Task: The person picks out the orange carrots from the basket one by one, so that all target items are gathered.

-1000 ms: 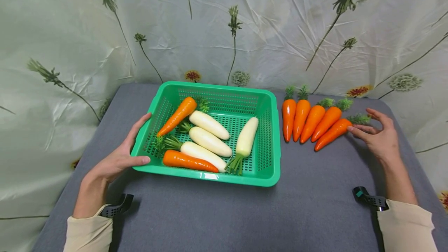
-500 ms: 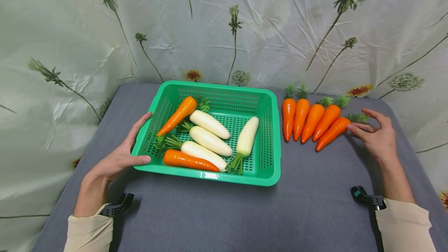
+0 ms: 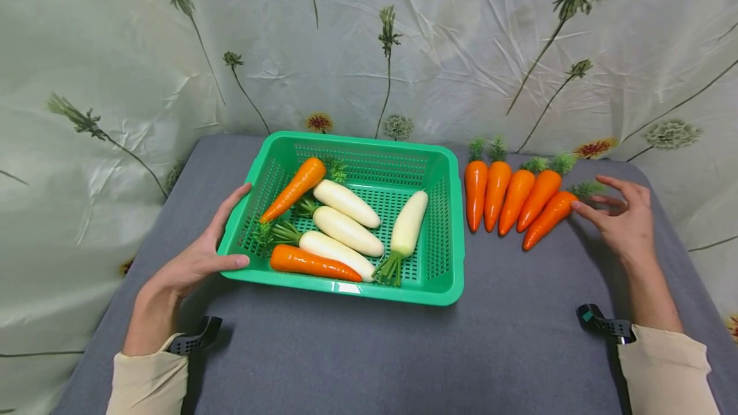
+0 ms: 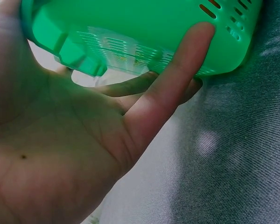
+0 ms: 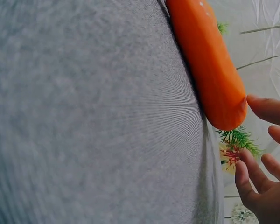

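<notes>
My left hand (image 3: 198, 261) holds the green basket (image 3: 455, 242) by its left end, thumb at the front corner. In the left wrist view, fingers lie against the basket wall (image 4: 130, 18). Inside are two carrots (image 3: 295, 189) and several white radishes (image 3: 346, 230); one radish (image 3: 409, 226) lies apart at the right. On the right, several carrots (image 3: 539, 200) rest in a fanned row, leaves away from me. My right hand (image 3: 628, 223) has its thumb tip at the thick end of the rightmost carrot (image 3: 548, 219), the other fingers spread near its leaves (image 5: 238, 140).
Grey cloth covers the table (image 3: 403, 364). A pale curtain (image 3: 346, 69) with a flower print hangs behind its back edge. The carrot row stands just right of the basket.
The rightmost carrot has shifted slightly, its leaves moving left toward the row. My right hand moved a little left with it, and its fingers now spread farther from the leaves. The left hand stays put.
</notes>
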Tool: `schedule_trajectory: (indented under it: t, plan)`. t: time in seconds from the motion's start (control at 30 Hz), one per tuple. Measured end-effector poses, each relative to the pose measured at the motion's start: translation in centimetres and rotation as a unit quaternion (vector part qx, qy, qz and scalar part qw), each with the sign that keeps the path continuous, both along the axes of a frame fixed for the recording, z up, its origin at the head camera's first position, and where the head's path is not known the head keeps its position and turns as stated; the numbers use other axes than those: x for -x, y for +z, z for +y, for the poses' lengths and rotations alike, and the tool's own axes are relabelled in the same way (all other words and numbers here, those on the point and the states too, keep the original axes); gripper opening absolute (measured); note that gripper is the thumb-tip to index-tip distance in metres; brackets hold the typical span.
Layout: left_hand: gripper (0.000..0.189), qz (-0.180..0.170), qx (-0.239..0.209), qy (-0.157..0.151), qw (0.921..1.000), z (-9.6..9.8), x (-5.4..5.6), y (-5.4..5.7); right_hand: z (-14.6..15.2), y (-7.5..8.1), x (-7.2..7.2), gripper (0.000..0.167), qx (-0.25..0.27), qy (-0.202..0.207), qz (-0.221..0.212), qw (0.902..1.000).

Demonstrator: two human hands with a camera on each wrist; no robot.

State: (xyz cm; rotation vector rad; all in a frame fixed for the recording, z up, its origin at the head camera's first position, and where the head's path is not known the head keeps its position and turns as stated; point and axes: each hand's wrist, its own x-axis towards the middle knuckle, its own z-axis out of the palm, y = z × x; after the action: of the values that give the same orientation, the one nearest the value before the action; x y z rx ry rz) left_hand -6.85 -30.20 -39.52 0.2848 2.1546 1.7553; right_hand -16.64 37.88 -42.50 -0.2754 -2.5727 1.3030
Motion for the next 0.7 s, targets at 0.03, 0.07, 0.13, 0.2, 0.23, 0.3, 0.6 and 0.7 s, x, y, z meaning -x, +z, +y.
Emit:
schedule_trajectory:
  t: [0.03,0.07,0.13,0.2,0.23,0.3,0.6,0.7]
  plan:
    - [0.109,0.000,0.000,0.000,1.0000,0.0,0.0,0.0,0.0,0.1,0.0,0.065,-0.003,-0.004,-0.002,1.0000]
    - [0.109,0.000,0.000,0.000,1.0000,0.0,0.1,0.0,0.0,0.1,0.0,0.064,-0.003,-0.007,-0.002,1.0000]
    - [0.109,0.001,0.002,-0.001,1.0000,0.0,0.1,0.0,0.0,0.2,0.0,0.063,-0.008,-0.008,-0.004,0.9999]
    - [0.109,0.003,0.005,-0.003,1.0000,-0.2,-0.1,0.0,-0.3,0.1,0.0,0.062,-0.009,-0.004,-0.003,1.0000]
    - [0.109,0.006,0.006,-0.003,1.0000,-0.2,-0.1,0.0,-0.3,0.1,-0.1,0.061,-0.010,-0.002,-0.003,0.9999]
    - [0.109,0.009,0.009,-0.005,0.9999,-0.4,-0.3,0.0,-0.6,0.0,-0.2,0.060,-0.013,0.004,-0.007,0.9999]
    - [0.109,0.013,-0.005,-0.012,0.9998,-0.3,-0.5,-0.3,-2.6,1.4,-0.2,0.044,-0.050,-0.031,0.007,0.9982]
    - [0.110,0.014,-0.007,-0.012,0.9998,-0.1,-0.3,-0.3,-3.3,2.5,-0.1,0.041,-0.050,-0.022,0.023,0.9982]
